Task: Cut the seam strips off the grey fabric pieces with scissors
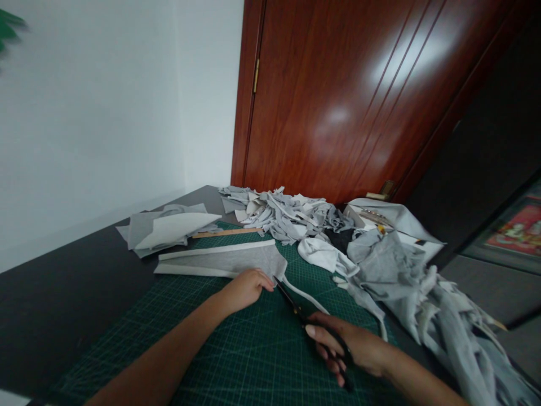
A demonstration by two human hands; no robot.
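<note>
A grey fabric piece with pale folded edges lies on the green cutting mat. My left hand grips its near edge, fingers pressed together close to the right end. In my right hand are black scissors, their tips pointing up and left at the fabric's lower right corner. The blades look nearly closed there. From that corner a narrow pale strip of cloth trails off to the right, passing behind the scissors.
Stacked cloth and a white pattern sheet lie at back left, beside a wooden ruler. Fabric scraps are heaped along the back. A white box and crumpled grey cloth stand at right. A wooden door rises behind.
</note>
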